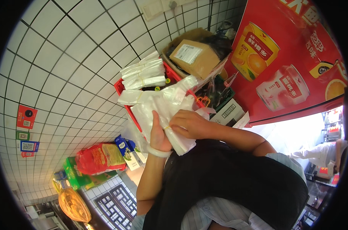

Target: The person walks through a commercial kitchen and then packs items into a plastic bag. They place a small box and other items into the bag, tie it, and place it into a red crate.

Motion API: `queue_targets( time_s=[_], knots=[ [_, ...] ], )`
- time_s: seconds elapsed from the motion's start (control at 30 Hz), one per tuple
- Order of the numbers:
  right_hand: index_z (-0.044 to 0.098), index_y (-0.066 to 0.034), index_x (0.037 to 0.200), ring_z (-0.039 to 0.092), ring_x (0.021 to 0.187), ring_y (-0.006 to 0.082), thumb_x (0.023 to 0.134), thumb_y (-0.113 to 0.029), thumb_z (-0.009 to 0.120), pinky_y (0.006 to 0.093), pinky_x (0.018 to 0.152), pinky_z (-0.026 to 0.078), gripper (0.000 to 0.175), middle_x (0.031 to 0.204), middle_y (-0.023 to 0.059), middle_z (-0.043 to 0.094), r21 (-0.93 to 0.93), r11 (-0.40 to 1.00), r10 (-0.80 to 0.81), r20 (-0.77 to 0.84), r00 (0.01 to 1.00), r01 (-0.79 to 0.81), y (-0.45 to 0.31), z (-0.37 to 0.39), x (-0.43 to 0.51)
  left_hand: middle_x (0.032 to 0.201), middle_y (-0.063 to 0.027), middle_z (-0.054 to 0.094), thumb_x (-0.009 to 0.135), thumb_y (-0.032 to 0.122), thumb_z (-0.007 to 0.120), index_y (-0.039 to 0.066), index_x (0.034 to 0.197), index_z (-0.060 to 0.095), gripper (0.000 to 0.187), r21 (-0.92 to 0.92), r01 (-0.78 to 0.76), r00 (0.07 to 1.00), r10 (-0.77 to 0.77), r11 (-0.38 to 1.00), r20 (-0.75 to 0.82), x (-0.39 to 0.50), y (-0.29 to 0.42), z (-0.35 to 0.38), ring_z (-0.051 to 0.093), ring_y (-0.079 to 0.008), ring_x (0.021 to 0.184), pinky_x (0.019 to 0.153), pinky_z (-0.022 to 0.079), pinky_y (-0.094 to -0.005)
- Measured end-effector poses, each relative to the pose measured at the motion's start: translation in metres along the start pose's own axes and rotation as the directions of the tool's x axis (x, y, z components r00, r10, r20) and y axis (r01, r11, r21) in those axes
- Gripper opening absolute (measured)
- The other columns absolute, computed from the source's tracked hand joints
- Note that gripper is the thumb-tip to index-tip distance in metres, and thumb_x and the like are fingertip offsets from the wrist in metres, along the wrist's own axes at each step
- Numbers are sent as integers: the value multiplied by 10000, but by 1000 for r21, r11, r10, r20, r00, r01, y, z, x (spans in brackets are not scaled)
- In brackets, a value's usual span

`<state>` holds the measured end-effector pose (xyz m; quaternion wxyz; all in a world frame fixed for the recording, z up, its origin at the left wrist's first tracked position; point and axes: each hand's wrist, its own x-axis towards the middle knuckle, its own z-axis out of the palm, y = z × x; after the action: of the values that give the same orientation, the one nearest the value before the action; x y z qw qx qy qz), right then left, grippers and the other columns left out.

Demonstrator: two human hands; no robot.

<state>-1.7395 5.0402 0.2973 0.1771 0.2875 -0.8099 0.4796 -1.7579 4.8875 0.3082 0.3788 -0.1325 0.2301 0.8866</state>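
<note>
A bundle of white plastic carrier bags (177,141), tied with a thin yellow band, lies between my two hands. My left hand (160,136), a pale bangle on its wrist, supports the bundle from the side with its thumb extended. The fingers of my right hand (188,123) are bent at the yellow band. Beyond the hands, more white plastic bags (143,74) in banded bundles are stacked on a red plastic crate (174,72), and loose white bags spread over its near end.
Behind the crate, a brown cardboard box (195,59) sits in a larger open carton. To the right are a white carton (227,112) and a red panel (265,57) printed with drink cans. A white tiled wall (76,57) rises at left, near a red package (100,158). Another person (320,153) is at far right.
</note>
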Motion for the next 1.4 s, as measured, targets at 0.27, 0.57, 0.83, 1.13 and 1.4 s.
queue_targets(
  time_s=[0.27, 0.57, 0.83, 1.13, 1.4],
  knots=[
    [530, -28, 727, 445, 655, 62, 835, -191, 600, 228, 571, 352, 208, 668, -25, 491, 640, 529, 180, 557, 811, -557, -10, -21, -4, 949, -100, 614, 909, 430, 499, 38, 1091, 536, 434, 160, 105, 987, -83, 981, -138, 20, 26, -37, 601, -257, 866, 782, 503, -388],
    [550, -81, 1182, 520, 628, 119, 849, -297, 633, 267, 568, 406, 406, 711, 40, 571, 494, 503, 510, 493, 705, -709, -33, -28, -14, 1290, -116, 431, 925, 183, 517, 78, 1361, 273, 511, 617, -390, 851, 523, 684, -42, 14, 40, -25, 481, -240, 1127, 908, 444, -385],
    [367, -80, 1321, 612, 843, 359, 819, -236, 627, 413, 741, 473, 586, 873, 222, 626, -14, 701, 713, 16, 701, -713, 29, 27, -21, 1319, -126, 415, 832, 0, 531, 104, 1403, 226, 656, 594, -313, 922, 387, 741, 4, 13, 61, -45, 486, -248, 1130, 905, 444, -358],
    [631, -37, 990, 627, 782, 333, 788, -175, 605, 383, 695, 496, 246, 870, 171, 647, -237, 824, 495, -144, 857, -515, 32, -49, -28, 943, -152, 599, 702, 7, 660, 8, 900, 609, 205, 545, -233, 666, 276, -805, 693, -2, 67, -52, 560, -336, 890, 663, 473, -381],
    [617, -67, 1019, 644, 751, 317, 787, -216, 624, 358, 660, 498, 276, 793, 143, 662, -297, 765, 540, -187, 820, -572, 109, -80, -59, 641, -130, 609, 704, 239, 764, 15, 843, 555, 336, 752, -83, 835, 367, -653, 411, 45, 22, -45, 601, -281, 577, 541, 472, -352]
  ],
)
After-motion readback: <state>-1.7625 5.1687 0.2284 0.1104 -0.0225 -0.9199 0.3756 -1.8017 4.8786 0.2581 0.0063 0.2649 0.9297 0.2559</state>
